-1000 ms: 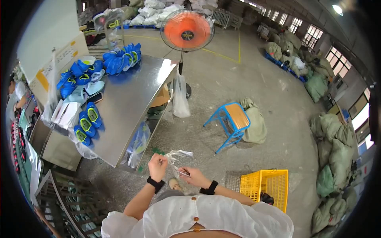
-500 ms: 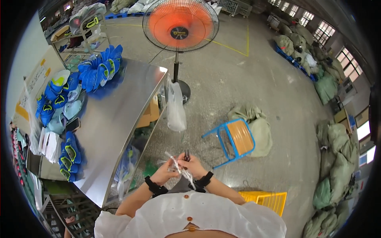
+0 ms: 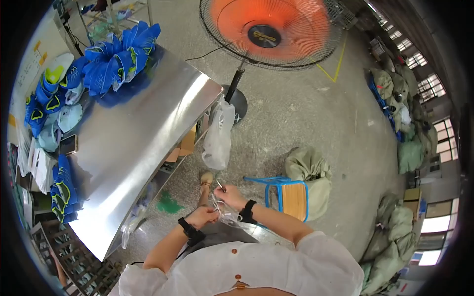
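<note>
Hands, lower centre of the frame: left hand (image 3: 205,217), fingertips pressed together, pinching pale plastic strands (image 3: 220,209); right hand (image 3: 233,197), just above it, fingers closed round a slim tool (image 3: 221,186), tip toward the upper left. The strands hang loosely between and below the two hands.

Containers. Clear plastic bag (image 3: 218,143), centre, hanging at the table's right corner; contents not discernible. Cardboard box (image 3: 187,144), beneath the tabletop, partly covered by its edge. Pale green sack (image 3: 318,187), slumped behind the stool, neck gathered, contents concealed. Bulging sacks (image 3: 395,237), lower right, piled together; contents concealed.

Edges and room. Steel table (image 3: 123,143), left half; its long edge slants from centre down to the lower left, well apart from the strands. Blue shoes (image 3: 118,64) and a phone (image 3: 68,144) lie along its far left side. Grey floor (image 3: 276,118) extends from the table to the right-hand sacks, interrupted by the orange fan (image 3: 264,35) at top and the blue-framed stool (image 3: 294,200), near the right hand.

Hidden or cut off. Tool handle, mostly within the right fist; fan, cropped by the upper border; metal rack (image 3: 69,261), lower left, darkened at the fisheye rim.
</note>
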The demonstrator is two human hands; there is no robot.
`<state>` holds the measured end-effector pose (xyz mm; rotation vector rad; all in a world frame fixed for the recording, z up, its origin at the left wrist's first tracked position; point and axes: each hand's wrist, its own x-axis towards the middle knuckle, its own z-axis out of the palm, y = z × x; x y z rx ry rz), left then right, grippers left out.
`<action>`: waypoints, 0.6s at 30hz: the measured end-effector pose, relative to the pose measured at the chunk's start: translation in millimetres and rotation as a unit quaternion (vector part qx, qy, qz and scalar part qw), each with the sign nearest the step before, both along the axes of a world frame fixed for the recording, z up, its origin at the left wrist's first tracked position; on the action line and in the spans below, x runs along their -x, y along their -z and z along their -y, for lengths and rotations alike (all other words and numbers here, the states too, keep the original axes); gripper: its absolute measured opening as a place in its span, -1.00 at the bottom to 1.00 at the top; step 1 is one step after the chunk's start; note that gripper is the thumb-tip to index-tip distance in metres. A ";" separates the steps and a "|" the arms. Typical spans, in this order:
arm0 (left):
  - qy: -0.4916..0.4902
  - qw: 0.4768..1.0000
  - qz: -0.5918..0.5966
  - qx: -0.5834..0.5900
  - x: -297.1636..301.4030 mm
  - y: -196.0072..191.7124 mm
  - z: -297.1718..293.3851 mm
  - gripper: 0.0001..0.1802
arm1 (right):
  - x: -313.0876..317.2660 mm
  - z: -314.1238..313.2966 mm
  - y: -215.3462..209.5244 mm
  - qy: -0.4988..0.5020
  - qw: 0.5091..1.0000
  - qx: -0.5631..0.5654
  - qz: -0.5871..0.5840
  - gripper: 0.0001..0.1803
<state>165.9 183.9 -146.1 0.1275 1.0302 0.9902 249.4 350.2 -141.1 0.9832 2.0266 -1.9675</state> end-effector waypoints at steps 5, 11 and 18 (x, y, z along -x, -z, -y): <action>-0.242 0.966 -0.079 0.044 35.7 99.7 -0.8 -0.87 | 43.6 -81.7 83.9 -0.189 0.912 -0.345 0.118 -0.75; -0.194 0.931 -0.290 0.106 77.8 102.7 -24.6 -0.84 | 123.1 -213.3 153.8 -0.392 0.793 -0.438 0.159 -0.66; -0.139 0.917 -0.359 0.104 97.0 134.4 -88.2 -0.80 | 204.3 -235.9 184.1 -0.414 0.742 -0.433 0.301 -0.66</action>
